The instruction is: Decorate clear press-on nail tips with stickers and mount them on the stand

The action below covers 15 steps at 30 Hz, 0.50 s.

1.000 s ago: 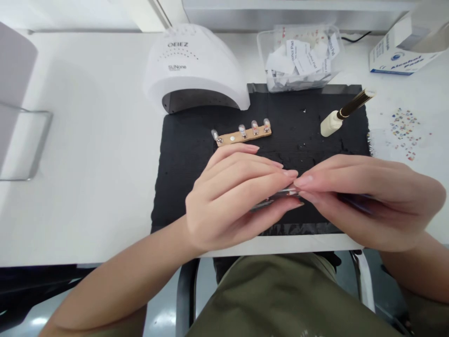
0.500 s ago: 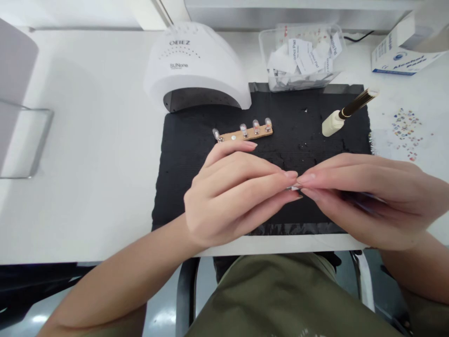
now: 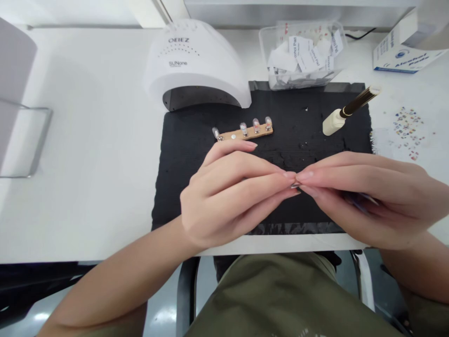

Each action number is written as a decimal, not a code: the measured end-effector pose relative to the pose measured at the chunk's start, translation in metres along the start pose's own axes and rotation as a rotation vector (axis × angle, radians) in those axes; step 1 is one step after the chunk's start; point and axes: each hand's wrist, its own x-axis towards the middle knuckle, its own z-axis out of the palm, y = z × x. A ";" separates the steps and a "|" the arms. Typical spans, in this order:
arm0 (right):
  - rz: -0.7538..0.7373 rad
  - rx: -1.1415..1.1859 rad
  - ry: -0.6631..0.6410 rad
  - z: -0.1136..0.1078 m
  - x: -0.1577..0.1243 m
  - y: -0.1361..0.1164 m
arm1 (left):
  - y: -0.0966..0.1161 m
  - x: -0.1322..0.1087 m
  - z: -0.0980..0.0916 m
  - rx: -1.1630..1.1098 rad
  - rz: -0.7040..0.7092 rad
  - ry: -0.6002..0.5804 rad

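My left hand (image 3: 228, 196) reaches in from the left over the black mat (image 3: 185, 145), thumb and fingertips pinched together. My right hand (image 3: 379, 196) meets it fingertip to fingertip, also pinching. Between them shows a small shiny silvery piece (image 3: 295, 185), mostly covered by the fingers. A slim bluish object (image 3: 363, 202) lies within my right palm, largely hidden. Just beyond my left hand is a wooden strip (image 3: 250, 135) with several clear false nails (image 3: 256, 125) standing on metal bases, and one bare white spot (image 3: 233, 136).
Behind the mat stand a white nail lamp (image 3: 196, 61) and a clear tub (image 3: 298, 79) of alcohol pad packets. A cream polish bottle (image 3: 333, 122) with a dark cap stands upright at right. Loose rhinestones (image 3: 409, 131) lie beyond it, below an alcohol pad box (image 3: 403, 51).
Both hands stay joined at the fingertips, with the small piece turned slightly. My right fingers have shifted a little, baring more of the bluish object in that palm.
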 end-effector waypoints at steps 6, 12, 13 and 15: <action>0.033 -0.033 0.019 0.000 -0.001 -0.002 | -0.004 -0.001 0.011 -0.107 0.073 0.136; -0.041 -0.075 -0.019 -0.005 0.003 0.001 | -0.002 0.007 0.003 -0.269 -0.029 0.026; -0.041 -0.078 -0.018 -0.005 0.003 0.001 | -0.002 0.008 0.001 -0.294 -0.041 0.014; -0.031 -0.083 -0.004 -0.003 0.002 0.002 | -0.001 0.010 -0.001 -0.342 -0.067 0.002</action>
